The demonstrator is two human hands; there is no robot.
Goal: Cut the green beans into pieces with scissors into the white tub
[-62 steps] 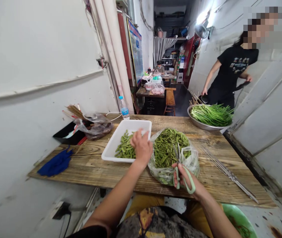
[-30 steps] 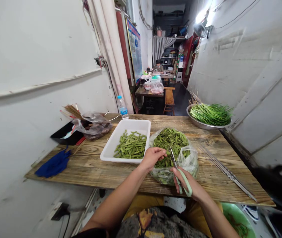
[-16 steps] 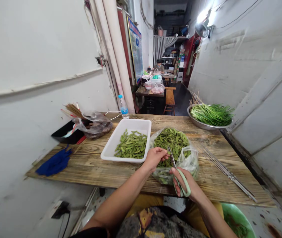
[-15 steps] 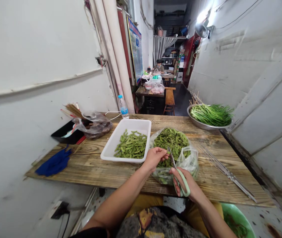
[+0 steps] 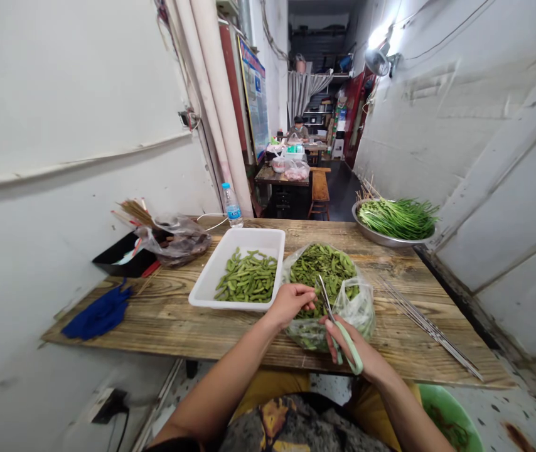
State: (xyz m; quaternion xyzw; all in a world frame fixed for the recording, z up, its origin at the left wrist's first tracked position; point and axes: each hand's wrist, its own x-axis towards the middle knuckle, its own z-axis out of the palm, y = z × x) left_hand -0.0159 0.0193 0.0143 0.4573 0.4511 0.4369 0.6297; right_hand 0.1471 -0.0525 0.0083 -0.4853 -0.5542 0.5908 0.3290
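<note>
My left hand (image 5: 291,302) is closed in a pinch over the bag, its fingertips on what looks like an edamame pod, mostly hidden by the fingers. In my right hand (image 5: 350,342) is a pair of scissors (image 5: 326,299) with pale green handles, the blades pointing up and away beside the left fingertips. Beneath both hands a clear plastic bag (image 5: 362,307) lies open, filled with edamame pods (image 5: 322,262). Left of it stands a white plastic tub (image 5: 206,290) holding more green pods (image 5: 248,276).
Garlic-chive-like greens (image 5: 397,216) fill a metal bowl (image 5: 393,241) at the back right. Metal skewers (image 5: 432,329) lie on the right. Leftward are a blue cloth (image 5: 96,312), a black tray (image 5: 112,257) and a water bottle (image 5: 233,207). A person (image 5: 299,130) sits far back.
The scissor blades now stand slightly apart from the left fingertips, where a pod showed between them before. The whole view has shifted a little; the tub and bag have stayed put.
</note>
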